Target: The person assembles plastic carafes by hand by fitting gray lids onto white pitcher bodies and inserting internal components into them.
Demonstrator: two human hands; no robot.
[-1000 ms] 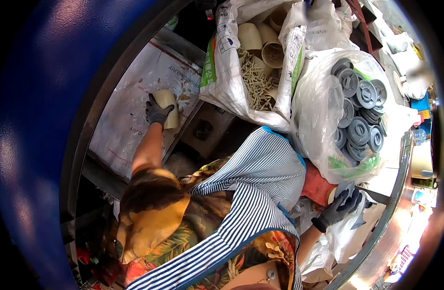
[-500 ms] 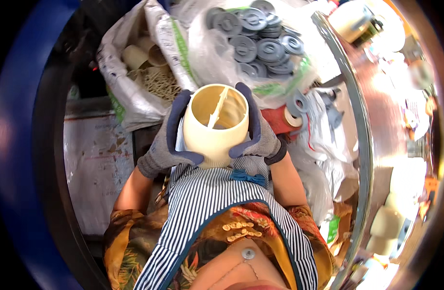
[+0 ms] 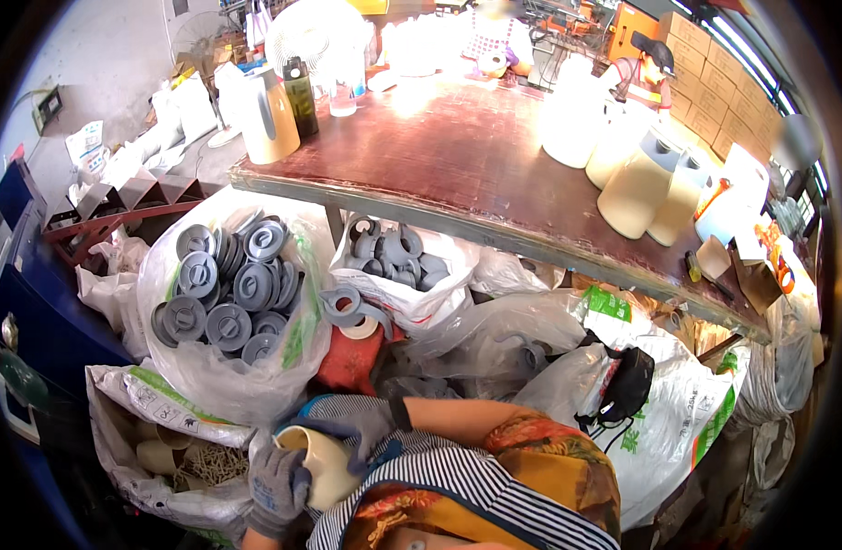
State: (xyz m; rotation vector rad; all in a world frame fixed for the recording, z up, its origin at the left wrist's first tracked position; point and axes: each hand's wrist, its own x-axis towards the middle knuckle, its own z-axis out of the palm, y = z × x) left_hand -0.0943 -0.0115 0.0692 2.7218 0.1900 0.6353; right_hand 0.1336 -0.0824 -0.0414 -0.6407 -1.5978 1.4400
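A rounded cream plastic vessel body [image 3: 330,472], with a wide round opening, is held low in front of my striped apron. It is tilted, with the opening toward the upper left. My left hand [image 3: 278,490], in a grey glove, has its fingers wrapped over the vessel's left side. My right hand [image 3: 368,429], gloved too, is closed on its upper right side. The inside of the vessel is mostly hidden. Close by on the left, an open white sack [image 3: 118,440] holds cream pieces [image 3: 160,456] and thin cream scraps [image 3: 215,465].
A clear bag of round grey lids [image 3: 228,325] stands ahead at the left, and a white bag of grey curved parts [image 3: 398,257] beside it. Across the far side runs a red-brown table [image 3: 448,147] bearing cream jugs [image 3: 639,188]. Two people are beyond it. A black bag [image 3: 627,385] lies at right.
The head view has swung right and upward, bringing the table into sight. The vessel has tipped over to the left, still between both hands; the strip seen across its opening no longer shows clearly.
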